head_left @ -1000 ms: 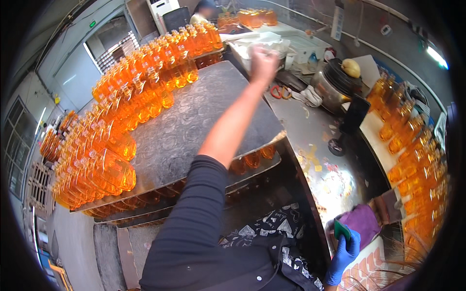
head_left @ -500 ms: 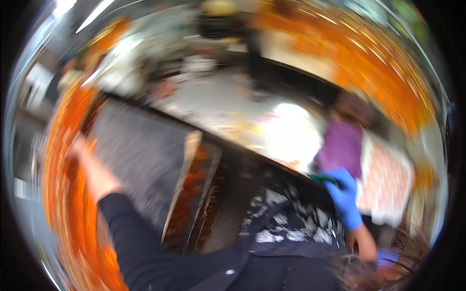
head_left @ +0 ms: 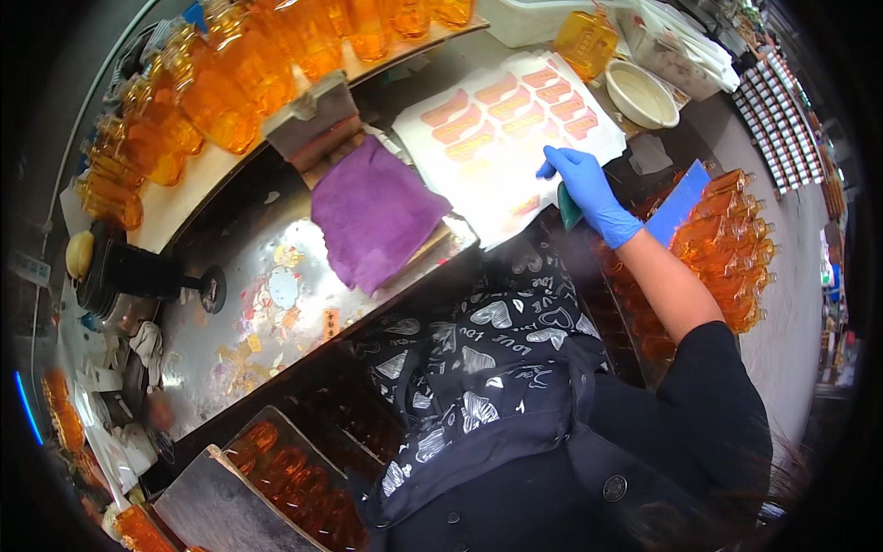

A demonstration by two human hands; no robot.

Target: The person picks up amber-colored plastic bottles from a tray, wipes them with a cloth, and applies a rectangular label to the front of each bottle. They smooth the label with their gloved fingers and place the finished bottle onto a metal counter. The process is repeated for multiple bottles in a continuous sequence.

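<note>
My right hand [head_left: 590,191], in a blue glove, hovers over the near right part of a white sheet of red and gold labels [head_left: 451,175]. Its thumb and forefinger come together at the sheet, though I cannot tell whether a label is between them. Tucked under the curled fingers is a small green object [head_left: 568,208], mostly hidden by the glove. A folded purple cloth [head_left: 377,213] lies left of the sheet, on the edge of the metal worktop [head_left: 216,368]. My left hand is out of view.
Amber bottles [head_left: 225,87] line a shelf at the far left. More bottles [head_left: 727,239] stand right of my forearm, with a blue panel [head_left: 678,202] among them. A white bowl [head_left: 641,95] and a single amber bottle [head_left: 587,44] sit behind the sheet. Crates of bottles [head_left: 294,478] lie low at the near left.
The view has swung to the right. My left hand, earlier reaching toward bottles at the left, has gone out of view. My right hand, still with the green object, is now over the label sheet.
</note>
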